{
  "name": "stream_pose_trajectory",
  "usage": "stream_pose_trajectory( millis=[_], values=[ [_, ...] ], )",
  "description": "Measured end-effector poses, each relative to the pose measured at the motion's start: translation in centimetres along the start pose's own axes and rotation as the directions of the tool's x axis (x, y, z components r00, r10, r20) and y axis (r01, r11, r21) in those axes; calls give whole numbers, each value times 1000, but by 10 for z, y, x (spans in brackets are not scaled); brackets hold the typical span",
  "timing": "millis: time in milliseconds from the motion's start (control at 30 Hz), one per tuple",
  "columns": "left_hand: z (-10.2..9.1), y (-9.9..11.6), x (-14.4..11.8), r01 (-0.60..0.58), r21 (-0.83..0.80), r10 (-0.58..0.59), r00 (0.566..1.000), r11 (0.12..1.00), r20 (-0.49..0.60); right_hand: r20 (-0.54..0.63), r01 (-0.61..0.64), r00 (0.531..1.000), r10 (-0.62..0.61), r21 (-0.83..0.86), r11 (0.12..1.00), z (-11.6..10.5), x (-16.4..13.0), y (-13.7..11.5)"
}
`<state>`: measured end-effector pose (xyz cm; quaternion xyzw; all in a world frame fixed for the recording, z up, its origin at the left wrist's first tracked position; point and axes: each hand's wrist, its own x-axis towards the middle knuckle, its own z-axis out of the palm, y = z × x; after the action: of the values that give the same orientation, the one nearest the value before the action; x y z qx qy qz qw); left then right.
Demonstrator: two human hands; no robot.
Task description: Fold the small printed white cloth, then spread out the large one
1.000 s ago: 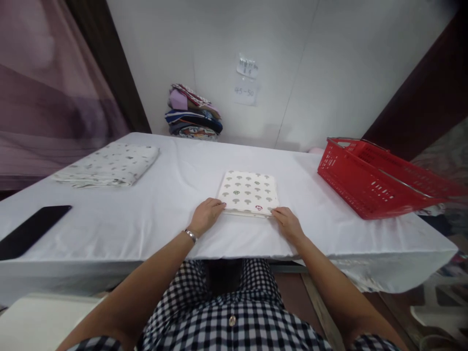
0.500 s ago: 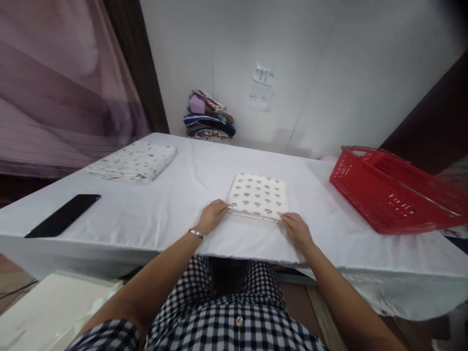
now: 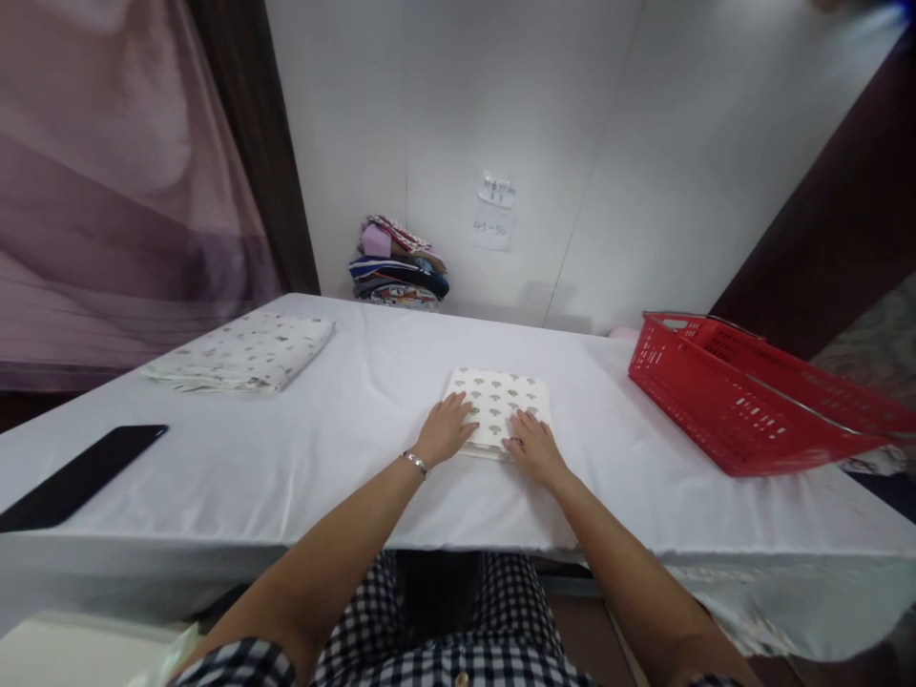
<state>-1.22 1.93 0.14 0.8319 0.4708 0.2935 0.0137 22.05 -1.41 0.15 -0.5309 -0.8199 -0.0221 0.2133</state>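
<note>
From my remote seat, the scene on the white-covered bench (image 3: pixel 301 448) runs left to right. A black phone (image 3: pixel 80 475) lies flat near the front left edge. Behind it, well apart, a folded printed sheet (image 3: pixel 243 351) rests near the far left side. Against the back wall a stack of clothes (image 3: pixel 398 262) sits under two paper notes (image 3: pixel 493 210).

At the middle I see the left hand (image 3: pixel 447 431), a bracelet (image 3: pixel 415 463) at its wrist, lying palm down with fingers (image 3: pixel 458 410) spread flat on the left part of the folded cloth (image 3: pixel 505 401), a small cream square printed with tree shapes. The cloth lies on the bench just ahead of the near edge. The right hand (image 3: pixel 533 447) rests beside the left, its fingers (image 3: pixel 521 425) also apart and pressed flat on the cloth's near right part. Neither hand grips anything.

To the right, well apart from the cloth, a red basket (image 3: pixel 730 420) sits tilted at the bench's right end.
</note>
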Motion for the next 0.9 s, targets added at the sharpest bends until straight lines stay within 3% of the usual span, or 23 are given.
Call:
stream_pose_trajectory(
  millis=[67,200,267,400,500,633,800,900],
  values=[
    [10,-7,1,18,32,-19,999,999,43,99,-46,994,47,-12,999,3,4,1],
    [25,-19,-5,21,34,-21,1000,999,23,208,-108,973,103,12,994,0,20,-1],
    [29,-21,-7,9,26,-9,1000,1000,6,233,-133,964,125,17,991,-3,39,-9],
    [32,-26,-7,3,31,-3,1000,1000,-14,241,-67,969,53,50,996,0,91,-17],
    [32,-29,-7,10,33,-10,1000,999,15,282,-124,953,114,17,992,8,116,0],
    [29,-29,-8,32,6,-32,997,999,71,352,-300,888,297,-48,953,20,119,29],
    [21,-26,-3,172,-105,-154,975,979,164,365,-300,883,296,-48,953,27,118,37],
    [11,-24,5,405,-169,-365,904,899,223,342,-264,900,271,-67,962,20,123,48]
  ],
)
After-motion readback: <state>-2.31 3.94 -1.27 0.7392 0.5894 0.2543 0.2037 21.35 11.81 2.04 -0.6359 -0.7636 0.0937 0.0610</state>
